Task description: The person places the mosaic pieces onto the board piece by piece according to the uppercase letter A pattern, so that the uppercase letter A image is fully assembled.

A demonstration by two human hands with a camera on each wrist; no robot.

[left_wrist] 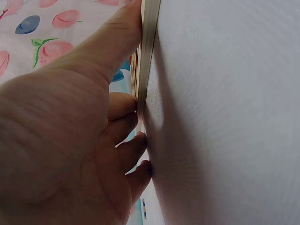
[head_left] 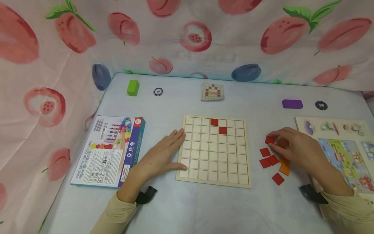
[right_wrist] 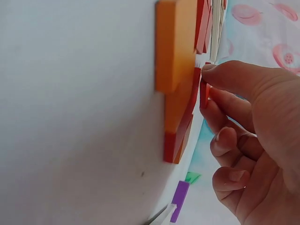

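Observation:
A square wooden grid board (head_left: 214, 151) lies mid-table, with one red tile (head_left: 214, 122) in its top row and another red tile (head_left: 223, 130) one row down, a cell to the right. Against the board's left edge rests my left hand (head_left: 163, 152), fingers extended and thumb on the lower corner. To the right of the board, my right hand (head_left: 298, 148) pinches a red tile (right_wrist: 205, 89) between thumb and fingers. Below and beside that hand lie several loose red tiles (head_left: 265, 152) and orange tiles (head_left: 284, 169), partly hidden by it.
A small pattern card (head_left: 212, 92) lies behind the board. At the left are a boxed bead set (head_left: 108, 151), a green block (head_left: 133, 87) and a chip (head_left: 158, 92). At the right are a purple block (head_left: 292, 104), a black chip (head_left: 321, 105) and a picture board (head_left: 336, 133).

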